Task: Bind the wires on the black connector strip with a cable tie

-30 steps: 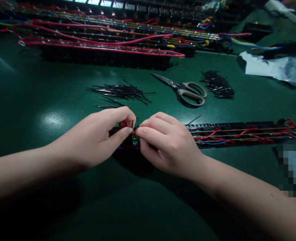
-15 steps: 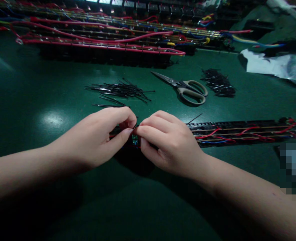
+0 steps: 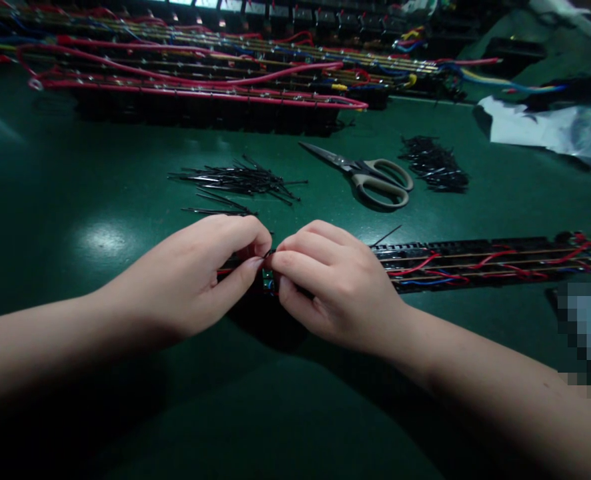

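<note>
A long black wired strip (image 3: 475, 261) with red and blue wires lies across the green table (image 3: 75, 187), running from under my hands to the right edge. My left hand (image 3: 195, 273) and my right hand (image 3: 325, 283) meet over the strip's left end, fingers pinched together. Between the fingertips a thin black cable tie (image 3: 267, 253) shows as a small tip. Most of the tie and the strip's left end are hidden by my fingers.
A loose pile of black cable ties (image 3: 240, 181) lies just beyond my hands. Scissors (image 3: 370, 177) rest to the right of it, then a heap of cut tie ends (image 3: 433, 167). Wired strips with pink cables (image 3: 200, 87) fill the back. A plastic bag (image 3: 550, 130) lies at far right.
Both hands stay pinched at the same spot on the strip. The view has shifted very slightly; nothing else has moved.
</note>
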{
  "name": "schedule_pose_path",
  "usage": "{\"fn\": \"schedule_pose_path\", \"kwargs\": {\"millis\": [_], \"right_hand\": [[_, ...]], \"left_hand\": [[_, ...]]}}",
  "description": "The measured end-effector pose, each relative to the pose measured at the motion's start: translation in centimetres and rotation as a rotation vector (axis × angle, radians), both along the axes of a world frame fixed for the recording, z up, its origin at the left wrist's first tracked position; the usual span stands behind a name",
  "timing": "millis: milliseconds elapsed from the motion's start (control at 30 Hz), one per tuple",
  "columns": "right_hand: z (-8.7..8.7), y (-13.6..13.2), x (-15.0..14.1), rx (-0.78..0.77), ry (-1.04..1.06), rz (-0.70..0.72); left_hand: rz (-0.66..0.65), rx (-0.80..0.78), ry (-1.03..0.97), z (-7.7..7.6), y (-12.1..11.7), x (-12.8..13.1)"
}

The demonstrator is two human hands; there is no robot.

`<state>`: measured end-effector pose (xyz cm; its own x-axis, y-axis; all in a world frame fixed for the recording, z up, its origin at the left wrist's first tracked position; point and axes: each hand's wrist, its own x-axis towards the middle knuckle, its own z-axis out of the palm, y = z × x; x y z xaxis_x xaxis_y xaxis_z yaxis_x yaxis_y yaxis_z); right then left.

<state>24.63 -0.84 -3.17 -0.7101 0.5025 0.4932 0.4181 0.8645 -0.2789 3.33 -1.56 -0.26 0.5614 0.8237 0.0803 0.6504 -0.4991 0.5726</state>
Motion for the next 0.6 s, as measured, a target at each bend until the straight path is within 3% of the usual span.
{"fn": "schedule_pose_path", "kwargs": {"millis": [333, 600], "right_hand": [[-0.12, -0.05, 0.02, -0.003, -0.012, 0.004], [-0.23, -0.08, 0.03, -0.013, -0.011, 0.002]], "left_hand": [[0.003, 0.056, -0.014, -0.75, -0.25, -0.27], [-0.011, 0.069, 0.012, -0.51, -0.35, -0.35]]}}
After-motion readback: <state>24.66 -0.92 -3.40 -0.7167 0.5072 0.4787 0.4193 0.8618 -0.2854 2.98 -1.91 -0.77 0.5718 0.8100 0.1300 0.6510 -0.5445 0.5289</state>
